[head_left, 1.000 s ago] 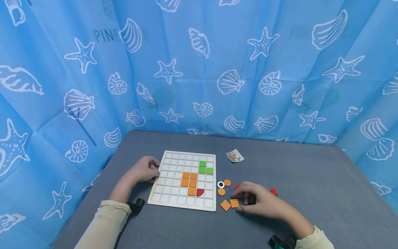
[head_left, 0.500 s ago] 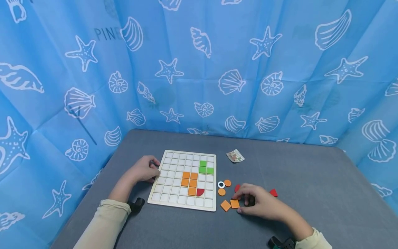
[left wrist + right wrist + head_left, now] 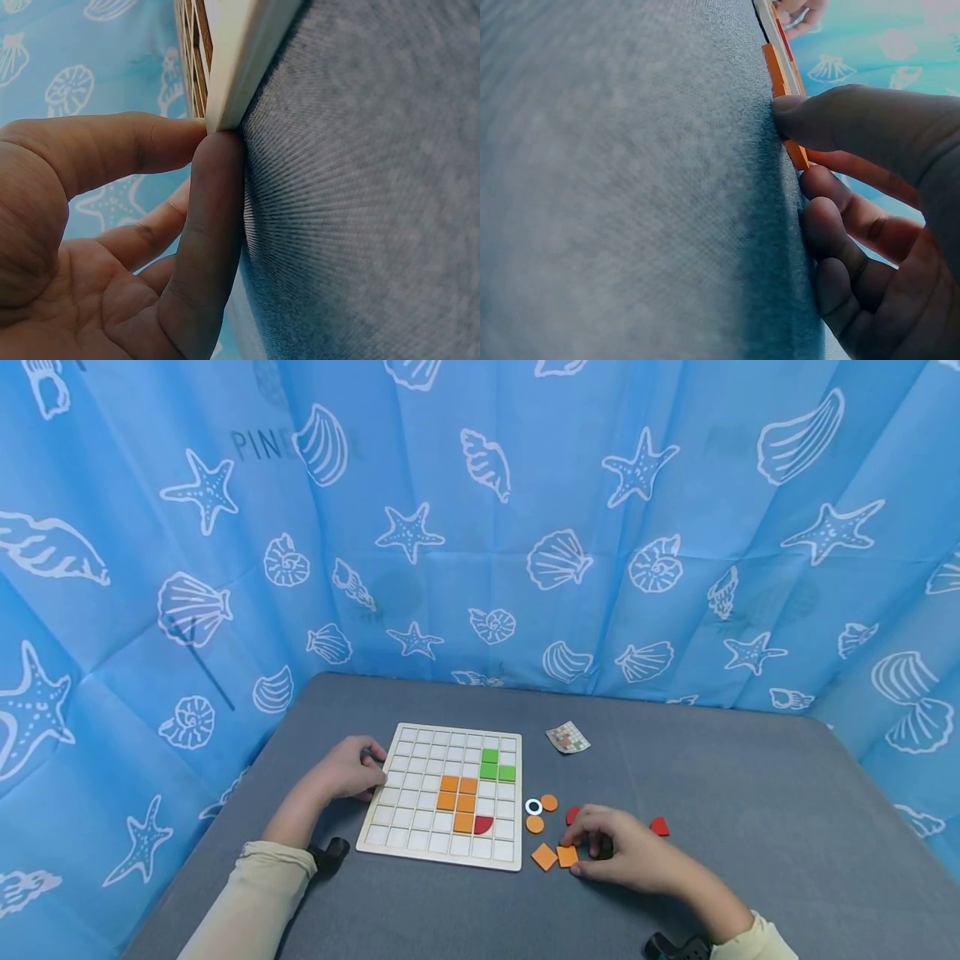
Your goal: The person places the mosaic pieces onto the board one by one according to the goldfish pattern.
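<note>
A pale grid board [image 3: 420, 816] lies flat on the grey table, with orange and green square tiles and a red quarter-round tile set in its cells. My left hand [image 3: 348, 768] is at the board's left edge; in the left wrist view, the thumb and a finger [image 3: 217, 172] pinch its rim. To the right of the board, my right hand [image 3: 630, 852] pinches an orange square tile [image 3: 567, 857] between thumb and index finger, the tile low at the cloth. A second orange square tile [image 3: 544, 857] lies just left of it.
Two orange discs [image 3: 535, 824] and a white ring-marked disc [image 3: 533, 807] lie between the board and my right hand. Red pieces [image 3: 659, 826] lie behind that hand, one partly hidden. A small printed grid card [image 3: 567, 737] is farther back. A blue shell-patterned curtain [image 3: 450, 527] surrounds the table.
Both hands and the tiles stay almost in place; only the head view shifts slightly.
</note>
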Available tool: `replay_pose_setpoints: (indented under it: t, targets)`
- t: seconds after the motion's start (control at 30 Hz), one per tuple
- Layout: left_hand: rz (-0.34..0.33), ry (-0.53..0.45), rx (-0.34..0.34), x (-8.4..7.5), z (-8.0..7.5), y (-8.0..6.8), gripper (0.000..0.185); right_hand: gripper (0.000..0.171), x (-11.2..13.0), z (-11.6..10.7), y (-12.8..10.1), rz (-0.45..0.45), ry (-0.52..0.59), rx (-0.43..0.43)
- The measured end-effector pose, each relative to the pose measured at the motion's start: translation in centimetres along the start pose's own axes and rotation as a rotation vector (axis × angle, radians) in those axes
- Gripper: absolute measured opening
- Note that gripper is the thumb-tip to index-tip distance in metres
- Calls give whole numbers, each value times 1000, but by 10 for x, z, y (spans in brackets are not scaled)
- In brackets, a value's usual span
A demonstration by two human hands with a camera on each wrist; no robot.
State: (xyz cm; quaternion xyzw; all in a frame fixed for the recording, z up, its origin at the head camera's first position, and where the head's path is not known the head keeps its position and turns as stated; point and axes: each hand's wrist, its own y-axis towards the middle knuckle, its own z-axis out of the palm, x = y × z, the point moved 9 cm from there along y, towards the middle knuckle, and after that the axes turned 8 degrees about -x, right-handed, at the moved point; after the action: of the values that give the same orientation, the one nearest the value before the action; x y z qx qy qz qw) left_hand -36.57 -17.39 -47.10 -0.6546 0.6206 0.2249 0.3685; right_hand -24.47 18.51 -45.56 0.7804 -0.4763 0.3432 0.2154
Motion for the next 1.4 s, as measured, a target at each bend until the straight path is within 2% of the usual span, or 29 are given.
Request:
replay_pose_setpoints:
  t: [0.4,0.67,0.83,1.1,1.4]
  targets:
    - [6,-3,7,1,0,2,35,21,7,0,-1,-27,43,16]
    - [13,13,5,-6,-2,3,35,21,27,0,7,-80,10,-29]
    - [6,14,6,-4,-1,-1,36,20,49,12,26,-125,15,-32]
    - [1,3,3,3,0,-1,36,19,87,44,68,-212,14,-5]
    - [14,-8,11,-1,0,0,36,17,107,68,106,-201,-130,-39]
